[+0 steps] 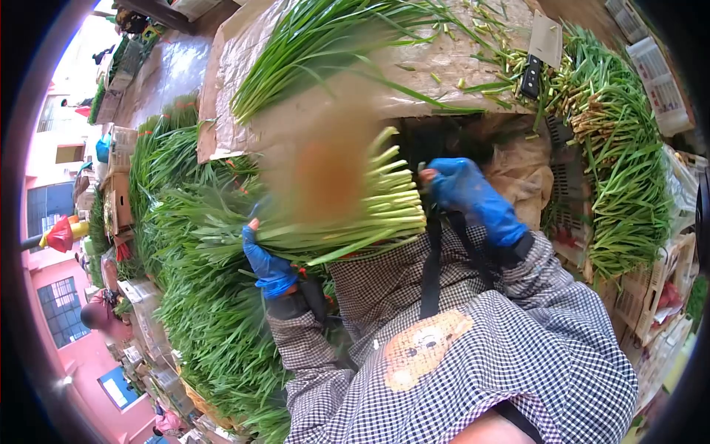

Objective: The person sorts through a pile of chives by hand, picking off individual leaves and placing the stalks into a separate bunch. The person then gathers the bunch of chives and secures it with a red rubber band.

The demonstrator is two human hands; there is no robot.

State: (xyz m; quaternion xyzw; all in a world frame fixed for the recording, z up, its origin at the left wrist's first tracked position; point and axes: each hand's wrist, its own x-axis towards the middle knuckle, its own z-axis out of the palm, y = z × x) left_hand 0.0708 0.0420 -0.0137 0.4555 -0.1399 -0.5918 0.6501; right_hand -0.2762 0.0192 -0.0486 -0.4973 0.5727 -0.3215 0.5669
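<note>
A bundle of garlic chives (392, 203) lies across my lap, its pale stem ends toward the right. My left hand (268, 265), in a blue glove with bare fingertips, grips the leafy side of this bundle. Just beyond the stem ends is my right hand (473, 196), also blue-gloved, with its fingers curled closed. What it holds, if anything, I cannot make out. A blurred patch hides the middle of the bundle. Behind it, more loose chives (296, 63) lie on the covered work table (414, 78).
A cleaver (531, 76) with a black handle lies at the table's right side among cut stem scraps. Chives (621, 170) are heaped to the right, and a large pile of chives (211, 288) fills the left. Plastic crates (658, 85) stand at the far right.
</note>
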